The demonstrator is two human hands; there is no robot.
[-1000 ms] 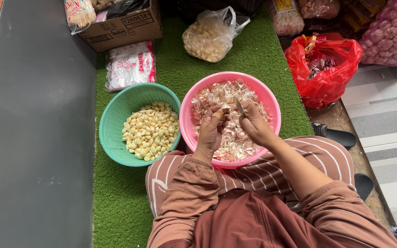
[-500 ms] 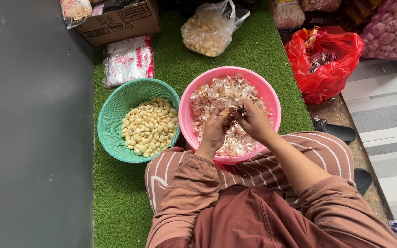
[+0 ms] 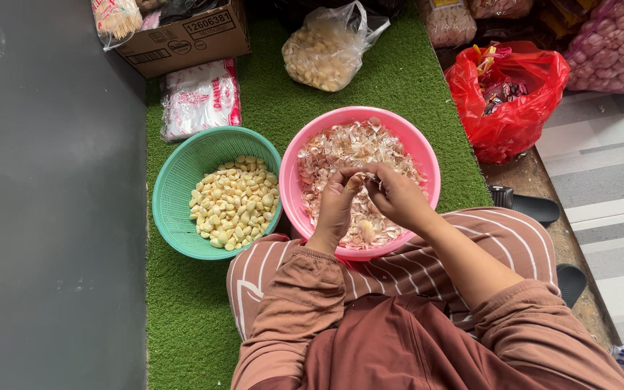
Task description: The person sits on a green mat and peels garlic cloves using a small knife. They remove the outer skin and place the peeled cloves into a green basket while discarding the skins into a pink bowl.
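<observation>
A pink bowl (image 3: 427, 160) full of papery garlic skins and cloves rests against my striped lap. Over its middle, my left hand (image 3: 336, 204) and my right hand (image 3: 397, 195) meet, fingertips pinched together on one small garlic clove (image 3: 365, 178) that is mostly hidden by my fingers. One peeled clove (image 3: 365, 230) lies in the skins just below my hands. To the left stands a green mesh basket (image 3: 180, 189) holding a heap of peeled, pale yellow garlic cloves (image 3: 234, 203).
Everything sits on a green artificial-grass mat (image 3: 189, 310). At the back are a clear bag of peeled garlic (image 3: 322, 52), a white packet (image 3: 200, 100), a cardboard box (image 3: 184, 40) and a red plastic bag (image 3: 508, 101). A dark grey floor (image 3: 52, 217) lies left; black sandals (image 3: 532, 208) lie right.
Both hands stay over the pink bowl and work on the clove, shifting slightly toward the bowl's middle. The camera view has tilted a little; bowls and bags have not moved.
</observation>
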